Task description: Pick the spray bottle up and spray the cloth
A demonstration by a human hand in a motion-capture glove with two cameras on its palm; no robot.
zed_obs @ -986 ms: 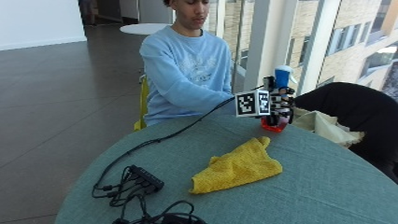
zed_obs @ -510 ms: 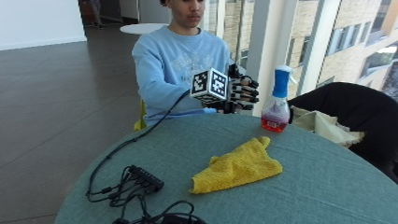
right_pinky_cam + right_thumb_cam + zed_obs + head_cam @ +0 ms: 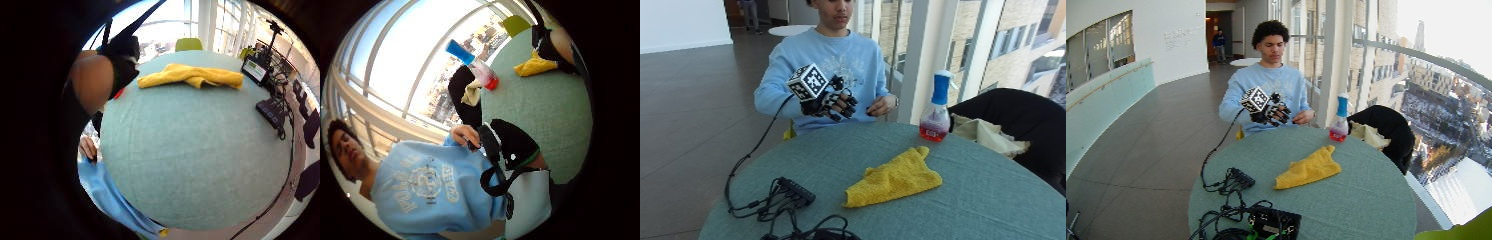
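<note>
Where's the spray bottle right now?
In the outside view the spray bottle stands upright at the table's far edge by the window, just beyond the yellow cloth, away from the raised gloved right hand.

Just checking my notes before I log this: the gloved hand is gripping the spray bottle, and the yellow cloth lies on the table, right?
Not quite. The gloved hand grips nothing: it is raised near the person's chest, apart from the spray bottle, which stands alone on the table. The outside view shows this. The yellow cloth does lie on the table.
</note>
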